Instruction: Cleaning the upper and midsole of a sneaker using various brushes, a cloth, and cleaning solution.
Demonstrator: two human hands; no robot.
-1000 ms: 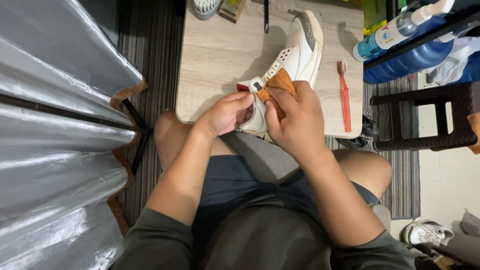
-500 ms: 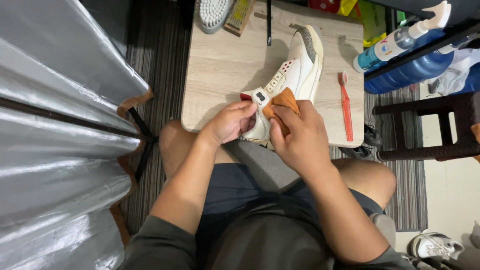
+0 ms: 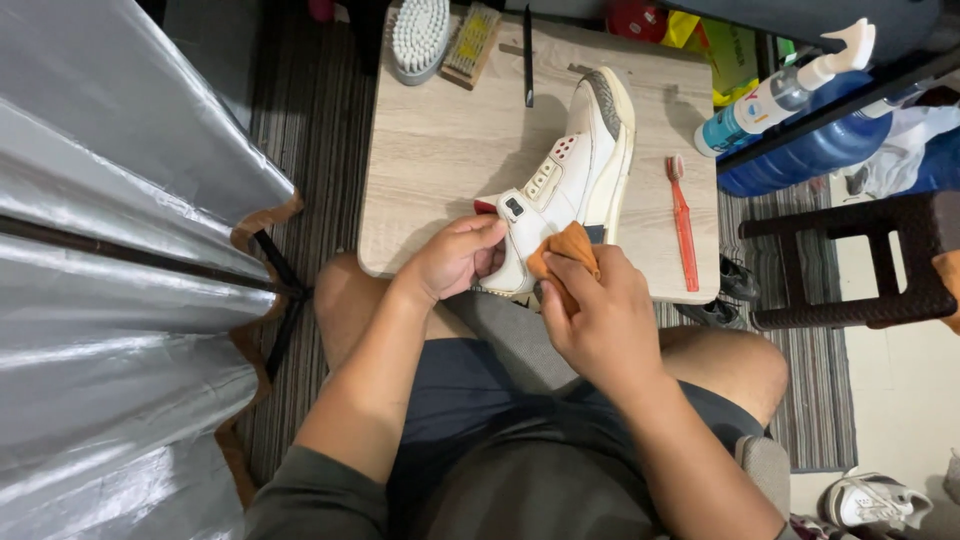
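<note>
- A seated person in dark shorts leans over a small wooden table (image 3: 430, 170), knees tucked under its near edge.
- The right hand (image 3: 600, 315) is clenched around an orange cloth (image 3: 562, 250), pressing it against the heel of a white shoe (image 3: 570, 185).
- The left hand (image 3: 455, 258) grips the same heel from the left side, fingers curled round it, steadying it.
- The shoe lies on the table's near-right part, heel at the near edge, toe pointing to the far side.
- This looks like the wiping step of cleaning the shoe; the heel is being rubbed. Going on to another patch would likely call for turning the shoe in the left hand's grip and using a clean fold of the cloth.
- Just right of the shoe lies a red toothbrush (image 3: 682, 220).
- At the far edge lie a white brush (image 3: 418, 38) and a dark pen-like stick (image 3: 527, 55).
- Far right, off the table, stands a spray bottle (image 3: 780, 95).
- A silver sheet (image 3: 110, 260) fills the left.
</note>
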